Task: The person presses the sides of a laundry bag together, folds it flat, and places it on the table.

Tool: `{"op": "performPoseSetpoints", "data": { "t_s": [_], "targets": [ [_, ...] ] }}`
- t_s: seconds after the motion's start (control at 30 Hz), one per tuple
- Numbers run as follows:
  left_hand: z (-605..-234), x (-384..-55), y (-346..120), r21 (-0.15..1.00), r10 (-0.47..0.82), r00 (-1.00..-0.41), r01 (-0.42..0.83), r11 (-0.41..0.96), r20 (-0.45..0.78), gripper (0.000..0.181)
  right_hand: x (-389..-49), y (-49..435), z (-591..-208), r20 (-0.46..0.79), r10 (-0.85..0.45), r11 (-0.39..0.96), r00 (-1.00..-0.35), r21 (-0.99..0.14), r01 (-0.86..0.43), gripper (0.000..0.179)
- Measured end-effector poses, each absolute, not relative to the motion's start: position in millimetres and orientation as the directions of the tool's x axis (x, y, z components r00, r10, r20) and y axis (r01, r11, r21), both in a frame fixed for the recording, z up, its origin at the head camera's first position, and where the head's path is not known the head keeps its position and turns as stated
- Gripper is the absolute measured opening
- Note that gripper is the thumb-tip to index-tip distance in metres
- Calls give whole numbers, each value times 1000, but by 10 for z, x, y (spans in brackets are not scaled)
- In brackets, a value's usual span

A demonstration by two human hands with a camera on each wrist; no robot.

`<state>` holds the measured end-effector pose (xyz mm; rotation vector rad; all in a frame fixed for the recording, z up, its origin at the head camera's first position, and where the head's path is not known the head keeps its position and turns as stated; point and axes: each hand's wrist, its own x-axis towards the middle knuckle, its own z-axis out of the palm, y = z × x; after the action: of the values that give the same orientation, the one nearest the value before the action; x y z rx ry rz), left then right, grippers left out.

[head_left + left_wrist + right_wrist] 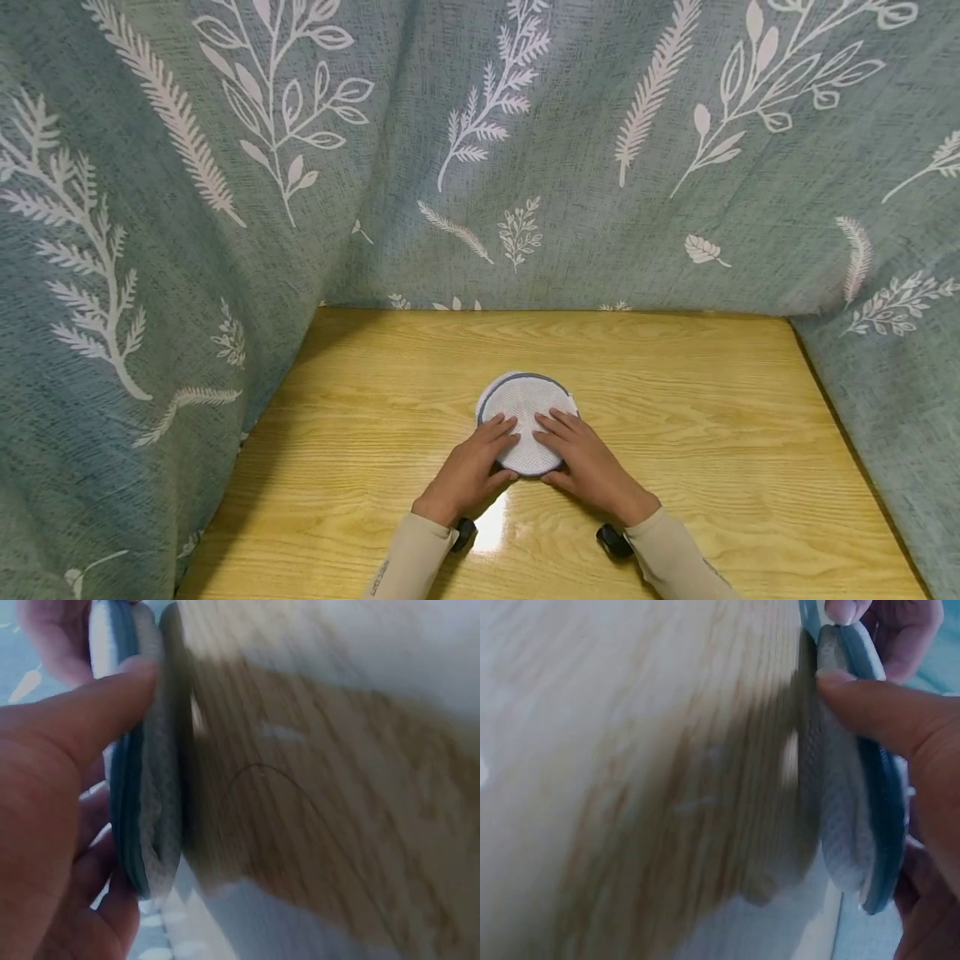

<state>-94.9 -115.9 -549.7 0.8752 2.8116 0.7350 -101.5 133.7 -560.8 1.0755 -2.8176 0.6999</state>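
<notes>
A round white mesh pouch [527, 396] with a blue-grey band round its edge is at the middle of the table in the head view. From the side, in the left wrist view, the pouch [166, 765] looks flat and thick-rimmed. My left hand [471, 468] grips its near left part, fingers over the top and thumb at the rim. On the near right, my right hand [592, 467] holds it the same way. The right wrist view shows that thumb [877, 709] against the rim. Whether the pouch lies fully on the table, I cannot tell.
The wooden table [360, 417] has a bright light reflection near its front. Blue-green leaf-patterned cloth [585, 233] hangs along the back and both sides. A small black device [615, 542] sits at each wrist.
</notes>
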Motion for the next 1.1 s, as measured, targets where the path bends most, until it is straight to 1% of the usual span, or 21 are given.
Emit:
{"op": "performPoseSetpoints", "data": {
  "t_s": [0.23,0.33,0.5,0.67,0.77,0.9,1.1],
  "targets": [
    [-5482,-905,-1172,423,559,-819,556,715,130,50,-1011,1415,-5628,353,-617,609,-703,-352,-711,64],
    [-5483,-900,-1174,419,566,-806,580,699,173,47,-1008,1453,-5633,384,-612,598,-691,-346,-723,63],
    [-5483,-897,-1183,416,574,-785,614,671,233,46,-997,1514,-5624,404,-605,595,-686,-344,-727,62],
    [-5485,-893,-1232,403,555,-782,623,671,283,46,-986,1586,-5597,426,-578,602,-696,-353,-716,59],
    [-5479,-903,-1283,414,531,-790,614,672,308,44,-990,1639,-5569,424,-554,616,-716,-370,-695,56],
    [-5458,-924,-1364,459,490,-810,586,668,323,42,-1000,1717,-5546,405,-526,639,-748,-391,-662,56],
    [-5459,-954,-1483,518,414,-856,517,682,310,42,-1046,1821,-5543,409,-494,668,-767,-386,-636,59]
  ]
}}
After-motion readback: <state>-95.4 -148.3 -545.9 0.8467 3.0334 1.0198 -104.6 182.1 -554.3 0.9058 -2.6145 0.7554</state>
